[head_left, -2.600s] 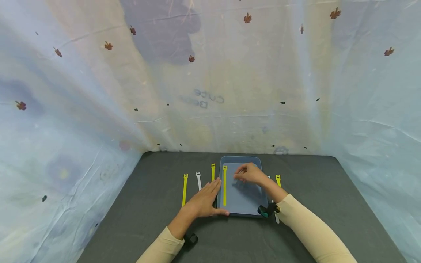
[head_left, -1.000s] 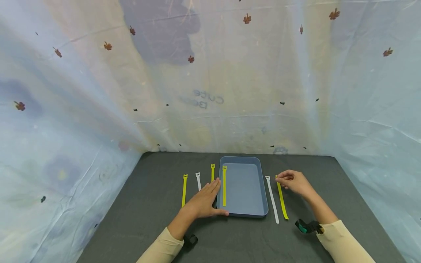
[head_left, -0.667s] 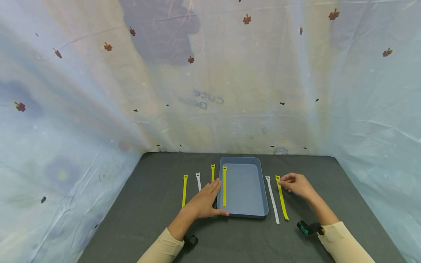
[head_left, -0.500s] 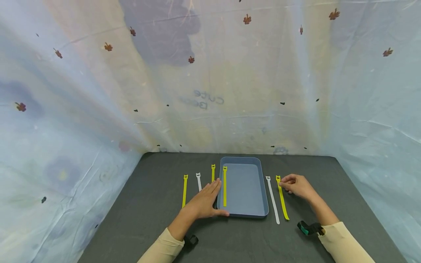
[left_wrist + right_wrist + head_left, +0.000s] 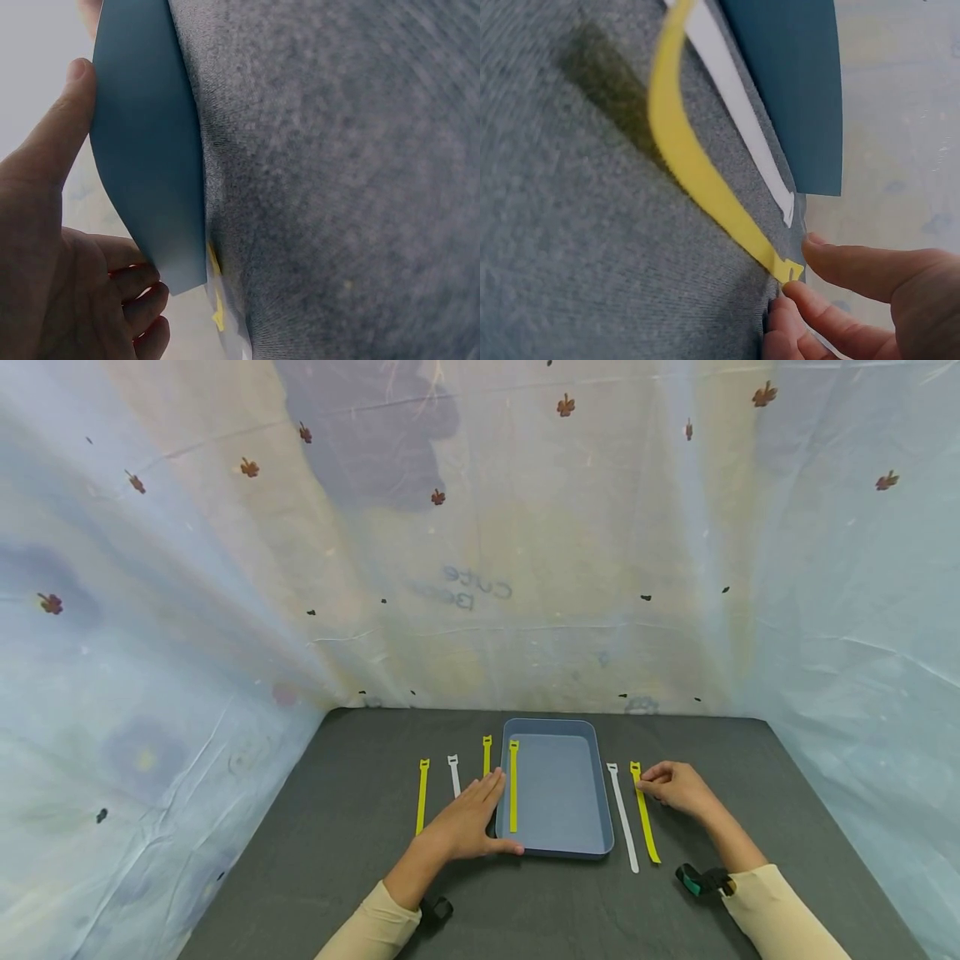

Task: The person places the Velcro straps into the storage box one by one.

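Note:
My left hand (image 5: 465, 818) lies along the near-left corner of a shallow blue-grey tray (image 5: 562, 802), thumb at its front edge, fingers against its left side. A yellow cable strap (image 5: 513, 787) with a slotted head lies inside the tray at the left. To the tray's right, a second yellow cable strap (image 5: 686, 157) bows above the cloth, its tail end out of the right wrist view. My right hand (image 5: 678, 787) is at that strap's head; in the right wrist view the thumb and index fingertip stand apart around it.
A white cable strap (image 5: 623, 818) lies between the tray and the right yellow one. Left of the tray are a yellow strap (image 5: 422, 795), a white strap (image 5: 453, 773) and another yellow strap (image 5: 487, 753), the last two partly hidden by the left hand. Dark cloth (image 5: 510, 910) covers the table.
My right hand has left the space over the tray and gone right to the yellow cable strap, then shifted slightly nearer, uncovering its head. The left hand has stayed at the tray.

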Available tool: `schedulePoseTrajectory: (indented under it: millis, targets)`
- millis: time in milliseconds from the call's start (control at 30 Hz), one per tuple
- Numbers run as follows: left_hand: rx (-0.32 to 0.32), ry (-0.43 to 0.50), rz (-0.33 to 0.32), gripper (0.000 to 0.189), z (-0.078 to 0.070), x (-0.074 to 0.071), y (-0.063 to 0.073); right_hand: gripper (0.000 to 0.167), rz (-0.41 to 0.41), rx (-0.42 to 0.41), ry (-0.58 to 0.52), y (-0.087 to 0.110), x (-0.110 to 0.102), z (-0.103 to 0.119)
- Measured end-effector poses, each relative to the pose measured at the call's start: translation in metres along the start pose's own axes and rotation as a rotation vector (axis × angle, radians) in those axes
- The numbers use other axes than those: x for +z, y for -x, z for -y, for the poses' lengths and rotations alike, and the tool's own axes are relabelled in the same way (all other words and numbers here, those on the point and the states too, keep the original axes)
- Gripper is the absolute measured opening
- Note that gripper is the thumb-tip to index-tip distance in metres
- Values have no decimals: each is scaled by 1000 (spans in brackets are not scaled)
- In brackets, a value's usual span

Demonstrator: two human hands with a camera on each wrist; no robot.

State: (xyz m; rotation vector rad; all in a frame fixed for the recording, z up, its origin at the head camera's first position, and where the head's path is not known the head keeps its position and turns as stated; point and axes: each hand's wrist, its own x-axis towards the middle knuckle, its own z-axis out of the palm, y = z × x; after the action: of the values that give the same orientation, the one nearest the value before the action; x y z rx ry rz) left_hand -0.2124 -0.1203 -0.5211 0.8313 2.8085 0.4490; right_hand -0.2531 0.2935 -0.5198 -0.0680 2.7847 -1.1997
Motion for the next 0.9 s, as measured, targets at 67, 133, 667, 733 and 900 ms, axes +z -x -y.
schedulePoseTrajectory:
  millis: [67,133,667,733,900]
  targets:
    - [1,3,0,126,0,0,0,26,-9,7,6,-2,1,-2]
    - [1,2,0,126,0,0,-1,26,-14,9,9,-3,3,-4]
    - [13,-1,-2,126,3,2,-2,30,-28,27,39,-7,6,-4]
    - [13,-2,-1,126,2,1,-2,32,-28,30,42,-7,7,-4]
    - [10,2,-2,126,1,1,-1,33,-24,47,47,-7,9,-2]
